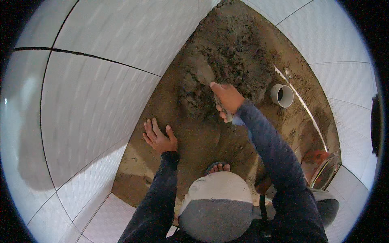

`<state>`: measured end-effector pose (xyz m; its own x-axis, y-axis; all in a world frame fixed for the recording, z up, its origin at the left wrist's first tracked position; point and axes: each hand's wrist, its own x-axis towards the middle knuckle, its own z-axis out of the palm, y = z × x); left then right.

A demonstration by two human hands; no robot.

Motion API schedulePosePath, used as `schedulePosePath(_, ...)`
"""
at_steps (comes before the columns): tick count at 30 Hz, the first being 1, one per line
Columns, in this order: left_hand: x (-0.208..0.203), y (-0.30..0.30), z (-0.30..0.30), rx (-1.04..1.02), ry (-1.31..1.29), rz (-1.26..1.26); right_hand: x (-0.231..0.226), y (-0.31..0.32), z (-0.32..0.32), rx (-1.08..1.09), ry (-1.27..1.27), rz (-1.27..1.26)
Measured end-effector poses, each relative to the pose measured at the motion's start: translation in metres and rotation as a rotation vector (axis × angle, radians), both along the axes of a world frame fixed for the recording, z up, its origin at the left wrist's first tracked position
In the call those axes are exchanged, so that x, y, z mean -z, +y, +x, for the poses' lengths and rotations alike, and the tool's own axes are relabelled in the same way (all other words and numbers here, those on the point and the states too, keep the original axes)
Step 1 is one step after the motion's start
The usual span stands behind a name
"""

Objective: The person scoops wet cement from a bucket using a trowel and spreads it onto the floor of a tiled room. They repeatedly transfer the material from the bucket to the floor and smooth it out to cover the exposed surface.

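R hand (229, 98) w/ trowel (205, 73), L hand (161, 138) nr tiled wall (101, 89)

Rough brown floor (194, 146) w/ dark clumpy mix (245, 52) spread up top, white pipe stub (288, 97) + thin white strip (300, 99) on R, reddish container (317, 159) nr edge.

White tiles (105, 36) at the left and upper right carry faint, paler streaks, and the joints (32, 48) at upper left run black. The ground (194, 141) is brown, deepening to a mottled grey-black in the patch (243, 52) at upper centre, where the trowel (204, 73) shows dull grey. Right of centre, the pipe (289, 97) is off-white beside a white line (302, 101), while the sleeves (275, 150) are dark navy and the knee (214, 210) at lower centre is cream above, grey below.
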<state>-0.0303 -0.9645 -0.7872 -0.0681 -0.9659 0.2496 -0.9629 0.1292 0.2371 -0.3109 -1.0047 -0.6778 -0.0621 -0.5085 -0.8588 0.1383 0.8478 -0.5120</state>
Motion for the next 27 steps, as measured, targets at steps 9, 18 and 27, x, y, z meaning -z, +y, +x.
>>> schedulePosePath(9, -0.004, 0.0, -0.002, 0.013, 0.006, 0.039, 0.011, 0.021, 0.044, -0.278, 0.205, -0.169)
schedulePosePath(18, -0.001, 0.002, 0.004, -0.004, 0.014, 0.045, -0.015, 0.016, 0.048, -0.976, 1.071, -0.561)
schedulePosePath(27, 0.0, 0.001, 0.01, -0.007, 0.058, 0.017, 0.0, -0.035, -0.011, -0.623, 0.987, -0.298)
